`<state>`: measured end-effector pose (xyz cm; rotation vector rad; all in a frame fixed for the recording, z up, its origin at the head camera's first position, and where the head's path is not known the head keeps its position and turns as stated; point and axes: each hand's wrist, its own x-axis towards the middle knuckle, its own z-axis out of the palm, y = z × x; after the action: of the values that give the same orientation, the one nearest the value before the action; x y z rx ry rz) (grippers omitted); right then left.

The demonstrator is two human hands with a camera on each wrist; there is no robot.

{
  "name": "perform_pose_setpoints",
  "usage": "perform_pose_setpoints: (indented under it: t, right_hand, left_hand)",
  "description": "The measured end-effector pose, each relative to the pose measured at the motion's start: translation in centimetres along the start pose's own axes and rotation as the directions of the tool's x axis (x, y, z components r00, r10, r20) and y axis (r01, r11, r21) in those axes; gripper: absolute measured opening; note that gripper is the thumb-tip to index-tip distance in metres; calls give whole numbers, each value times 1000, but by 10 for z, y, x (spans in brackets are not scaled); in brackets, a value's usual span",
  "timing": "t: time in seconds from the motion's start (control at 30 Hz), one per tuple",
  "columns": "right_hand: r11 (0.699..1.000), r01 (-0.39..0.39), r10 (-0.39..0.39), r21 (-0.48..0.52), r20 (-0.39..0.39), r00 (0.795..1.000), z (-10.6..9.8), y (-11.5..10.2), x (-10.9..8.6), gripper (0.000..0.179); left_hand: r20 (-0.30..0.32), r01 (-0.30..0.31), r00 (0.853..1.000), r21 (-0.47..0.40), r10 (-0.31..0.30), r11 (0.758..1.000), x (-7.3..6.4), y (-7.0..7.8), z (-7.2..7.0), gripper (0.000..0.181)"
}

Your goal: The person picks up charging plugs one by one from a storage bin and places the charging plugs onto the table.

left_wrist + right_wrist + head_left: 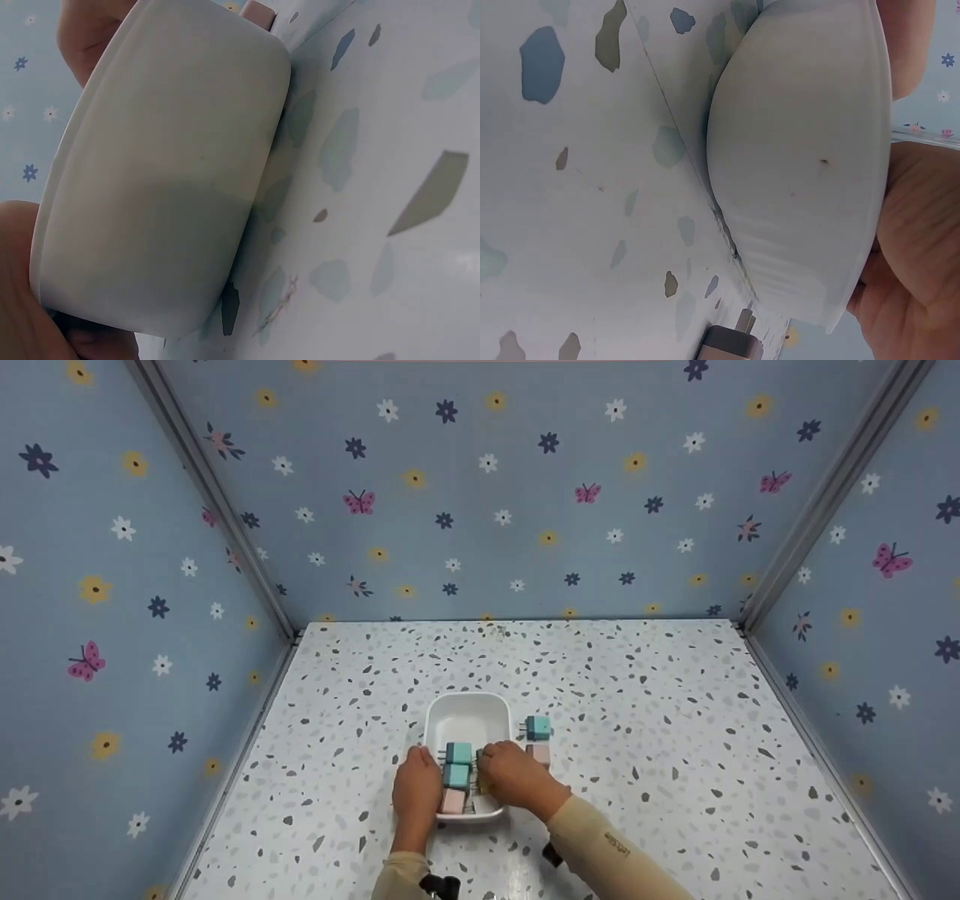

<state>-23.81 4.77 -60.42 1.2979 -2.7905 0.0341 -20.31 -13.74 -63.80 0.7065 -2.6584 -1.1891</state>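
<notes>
A white plastic bin (469,697) holds several charger plugs with metal prongs. On its left side two teal plugs (458,753) and a pink plug (453,801) form a column, prongs to the left. My left hand (418,780) grips the left rim, fingers at the wall in the left wrist view. Reaching over the right rim, my right hand (517,776) has its fingertips inside, pinching a dark green plug (480,754) mostly hidden by them. A yellow plug (482,786) shows partly below those fingers. In the right wrist view the bin's wall (802,165) hides the fingertips.
Right of the bin, a teal plug (538,727) and a pink plug (538,753) lie on the speckled white table (637,720). Flower-patterned blue panels (480,495) enclose the table at the back and both sides.
</notes>
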Motion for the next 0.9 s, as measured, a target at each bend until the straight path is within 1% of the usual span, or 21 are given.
perform_pose_setpoints:
  t: [0.17, 0.33, 0.47, 0.57, 0.8, 0.9]
  right_hand:
    - [1000, 1, -1, 2, 11, 1000, -1, 0, 2, 19]
    - [999, -28, 27, 33, 28, 999, 0, 0, 3, 17]
    - [998, -50, 48, 45, 49, 998, 1, -2, 2, 19]
    - [998, -59, 57, 37, 60, 997, 2, -3, 2, 21]
    - [998, -53, 54, -19, 54, 997, 2, -5, 4, 14]
    - [998, -66, 66, -7, 74, 995, 2, -5, 5, 15]
  left_hand:
    - [-11, -1, 1000, 2, 1, 1000, 0, 1, 0, 38]
    - [-8, 6, 1000, -4, -6, 1000, 0, -1, 1, 39]
    - [-10, 3, 1000, -7, -3, 1000, 0, -2, 1, 39]
    - [-14, -6, 1000, -7, 6, 1000, -1, -2, 1, 39]
    - [0, -18, 1000, -7, 18, 1000, -1, -1, 0, 38]
    - [0, -12, 1000, 0, 12, 1000, 0, -1, 0, 39]
